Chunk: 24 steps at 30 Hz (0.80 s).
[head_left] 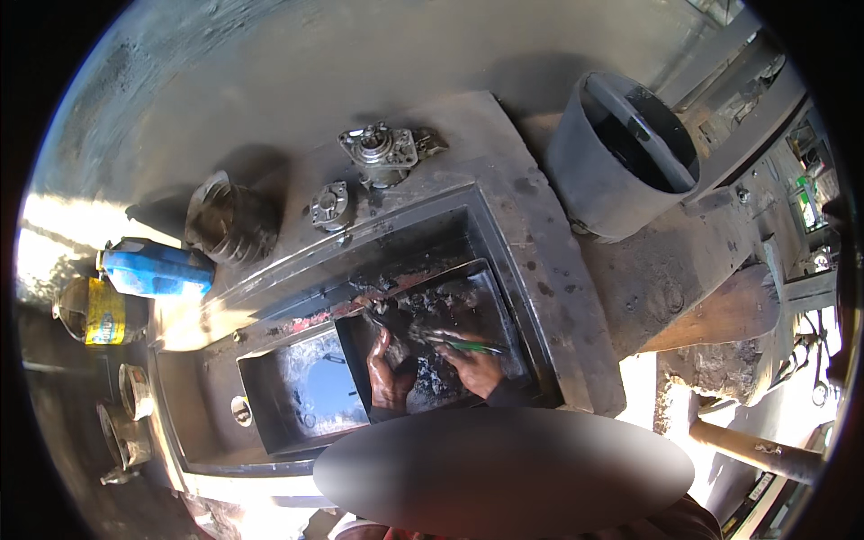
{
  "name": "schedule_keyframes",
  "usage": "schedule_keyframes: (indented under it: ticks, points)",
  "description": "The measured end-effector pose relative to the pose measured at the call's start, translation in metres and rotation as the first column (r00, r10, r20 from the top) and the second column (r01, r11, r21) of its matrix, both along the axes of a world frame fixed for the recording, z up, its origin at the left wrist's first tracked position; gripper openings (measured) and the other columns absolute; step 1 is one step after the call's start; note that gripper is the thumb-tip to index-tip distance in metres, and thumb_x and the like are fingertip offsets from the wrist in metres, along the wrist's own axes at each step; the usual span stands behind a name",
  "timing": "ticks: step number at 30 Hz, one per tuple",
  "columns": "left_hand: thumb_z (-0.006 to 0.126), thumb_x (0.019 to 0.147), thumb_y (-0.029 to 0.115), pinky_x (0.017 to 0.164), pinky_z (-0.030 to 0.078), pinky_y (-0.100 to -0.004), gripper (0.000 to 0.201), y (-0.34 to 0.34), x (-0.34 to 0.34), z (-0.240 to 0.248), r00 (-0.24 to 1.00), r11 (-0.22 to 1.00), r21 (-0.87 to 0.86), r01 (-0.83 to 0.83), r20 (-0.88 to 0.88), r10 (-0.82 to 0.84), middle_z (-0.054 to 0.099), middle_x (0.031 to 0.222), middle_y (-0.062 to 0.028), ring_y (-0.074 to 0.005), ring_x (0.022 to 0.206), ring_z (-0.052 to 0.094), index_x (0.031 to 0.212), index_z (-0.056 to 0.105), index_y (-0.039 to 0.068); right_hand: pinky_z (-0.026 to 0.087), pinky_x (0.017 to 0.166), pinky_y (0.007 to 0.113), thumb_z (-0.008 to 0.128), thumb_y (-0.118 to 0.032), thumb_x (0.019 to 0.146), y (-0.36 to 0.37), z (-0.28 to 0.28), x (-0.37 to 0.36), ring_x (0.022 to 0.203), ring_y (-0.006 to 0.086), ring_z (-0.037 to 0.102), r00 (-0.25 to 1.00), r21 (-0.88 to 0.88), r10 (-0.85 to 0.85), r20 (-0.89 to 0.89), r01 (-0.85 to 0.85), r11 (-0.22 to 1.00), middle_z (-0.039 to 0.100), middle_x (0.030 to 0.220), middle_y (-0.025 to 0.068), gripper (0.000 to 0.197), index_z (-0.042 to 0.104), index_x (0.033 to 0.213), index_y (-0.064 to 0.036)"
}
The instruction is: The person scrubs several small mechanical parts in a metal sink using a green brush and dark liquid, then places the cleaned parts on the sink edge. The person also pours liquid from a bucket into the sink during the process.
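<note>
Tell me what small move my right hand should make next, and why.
Probably ease the green tool leftward, toward your left hand: your right hand grips it, and your left hand sits close by in the same dark tray. Whether your left hand holds anything is unclear.

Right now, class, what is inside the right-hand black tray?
The left hand, the right hand holding a green tool, and dark wet residue. Beneath the hands, the tray is hidden.
</note>
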<state>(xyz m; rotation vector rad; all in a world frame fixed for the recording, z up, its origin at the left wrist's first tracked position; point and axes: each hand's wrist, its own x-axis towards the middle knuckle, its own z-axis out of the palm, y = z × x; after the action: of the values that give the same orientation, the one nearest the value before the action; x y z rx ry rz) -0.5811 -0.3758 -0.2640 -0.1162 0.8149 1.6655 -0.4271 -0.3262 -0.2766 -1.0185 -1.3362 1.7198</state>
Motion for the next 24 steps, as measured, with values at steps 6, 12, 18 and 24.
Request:
schedule_keyframes:
  ticks: [6, 12, 18, 24]
  points:
    - [0.061, 0.096, 0.032, 0.096, 0.050, -0.0412, 0.038, 0.010, 0.010, 0.020, 0.995, 1.000, 0.022, -0.021, 0.101, 0.019, 0.067, 0.121, -0.0080, -0.0252, 0.110, 0.064, 0.127, 0.062, 0.010, 0.053, 0.092, 0.035, 0.058, -0.003, 0.090, 0.032, -0.010, -0.009, 0.111, 0.0257, 0.064, 0.946, 0.364, -0.052, 0.321, -0.072, 0.929, 0.067, 0.120, 0.0115, 0.034, 0.066, 0.122, -0.0139]
    - [0.065, 0.092, 0.032, 0.094, 0.050, -0.0451, 0.037, 0.007, 0.000, 0.036, 0.972, 0.974, -0.166, 0.155, -0.149, -0.180, 0.067, 0.114, -0.0063, -0.0232, 0.107, 0.062, 0.121, 0.064, 0.009, 0.052, 0.093, 0.032, 0.066, -0.009, 0.092, 0.003, 0.023, 0.006, 0.107, 0.0195, 0.066, 0.974, 0.393, -0.139, 0.179, 0.058, 0.918, 0.069, 0.115, 0.0119, 0.024, 0.069, 0.116, -0.0055]
    - [0.062, 0.089, 0.039, 0.087, 0.054, -0.0445, 0.047, 0.012, 0.011, 0.034, 0.995, 0.985, -0.144, 0.096, -0.018, -0.099, 0.067, 0.118, -0.0118, -0.0284, 0.103, 0.066, 0.125, 0.062, 0.009, 0.052, 0.086, 0.039, 0.063, -0.030, 0.097, 0.000, -0.005, 0.018, 0.100, 0.0258, 0.068, 0.796, 0.449, -0.219, 0.565, -0.074, 0.890, 0.072, 0.107, 0.0102, 0.026, 0.073, 0.105, -0.0075]
    - [0.055, 0.088, 0.044, 0.086, 0.056, -0.0470, 0.057, 0.019, 0.018, 0.057, 0.979, 0.983, 0.179, -0.032, 0.202, -0.005, 0.067, 0.118, -0.0158, -0.0310, 0.103, 0.067, 0.128, 0.059, 0.004, 0.051, 0.091, 0.041, 0.053, -0.034, 0.097, 0.056, -0.077, 0.016, 0.104, 0.0311, 0.064, 0.282, 0.058, 0.107, 0.953, -0.519, 0.853, 0.066, 0.115, 0.0179, 0.034, 0.066, 0.115, -0.0095]
